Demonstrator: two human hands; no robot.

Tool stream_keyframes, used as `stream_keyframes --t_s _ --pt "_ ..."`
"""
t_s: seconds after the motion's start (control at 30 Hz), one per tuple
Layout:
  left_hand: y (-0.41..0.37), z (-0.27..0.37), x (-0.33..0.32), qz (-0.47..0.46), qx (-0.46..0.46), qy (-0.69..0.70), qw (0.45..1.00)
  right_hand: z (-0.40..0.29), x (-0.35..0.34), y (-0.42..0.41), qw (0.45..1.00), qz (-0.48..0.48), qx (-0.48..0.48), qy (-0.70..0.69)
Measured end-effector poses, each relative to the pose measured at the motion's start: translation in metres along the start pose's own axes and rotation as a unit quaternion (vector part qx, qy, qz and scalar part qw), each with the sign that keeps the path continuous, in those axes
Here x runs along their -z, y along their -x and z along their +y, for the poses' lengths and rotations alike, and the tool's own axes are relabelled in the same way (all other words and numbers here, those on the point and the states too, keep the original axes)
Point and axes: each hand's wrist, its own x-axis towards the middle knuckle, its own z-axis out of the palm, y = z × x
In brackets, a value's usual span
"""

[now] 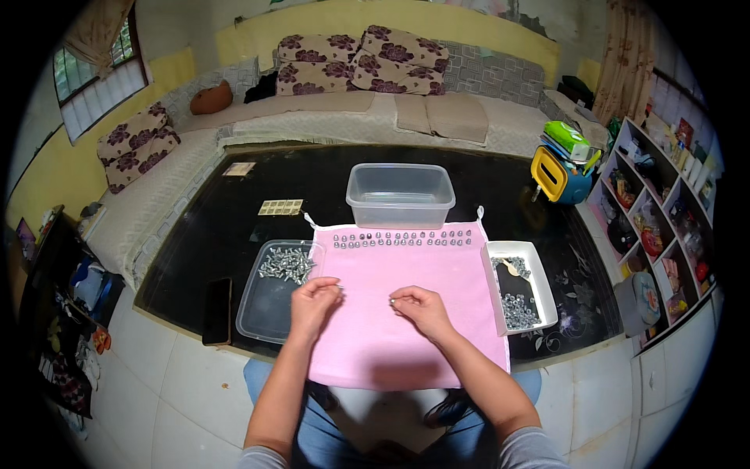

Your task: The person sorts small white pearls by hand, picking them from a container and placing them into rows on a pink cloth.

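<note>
My left hand [316, 305] pinches a small metal bolt [340, 286] between thumb and fingertips, over the left side of a pink cloth [381, 269]. Across from it, my right hand [423, 311] grips a small metal nut [392, 301] in its fingertips; the two pieces are apart. Two rows of small metal fasteners [404, 241] line the far edge of the cloth. Loose bolts [287, 265] lie in a shallow clear plastic tray [258, 322] at the left. To the right, a white box [548, 293] holds loose nuts [518, 312] and washer-like pieces [518, 265].
A clear plastic container [401, 217] stands behind the cloth on the black table [316, 158]. A phone [217, 311] lies left of the tray. Toward the far right is a yellow and blue tissue holder [559, 176]. A sofa [328, 120] runs behind the table.
</note>
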Motion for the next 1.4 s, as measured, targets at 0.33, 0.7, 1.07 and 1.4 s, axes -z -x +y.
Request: stream_keyframes --t_s 0.33,0.7,1.07,1.4 --pt "0.007 -0.037 -0.028 -0.025 0.040 0.035 0.998 0.000 -0.024 -0.019 0.997 0.009 -0.017 -0.070" --pt "0.006 -0.038 -0.033 -0.038 0.041 0.024 0.998 0.006 -0.030 -0.023 0.995 -0.009 0.007 -0.101" --pt "0.007 -0.038 -0.036 -0.030 0.034 0.011 0.999 0.010 -0.028 -0.026 1.000 -0.002 0.001 -0.003" --pt "0.007 -0.040 -0.035 -0.046 0.042 -0.009 0.998 0.008 -0.036 -0.028 0.958 0.028 0.048 0.282"
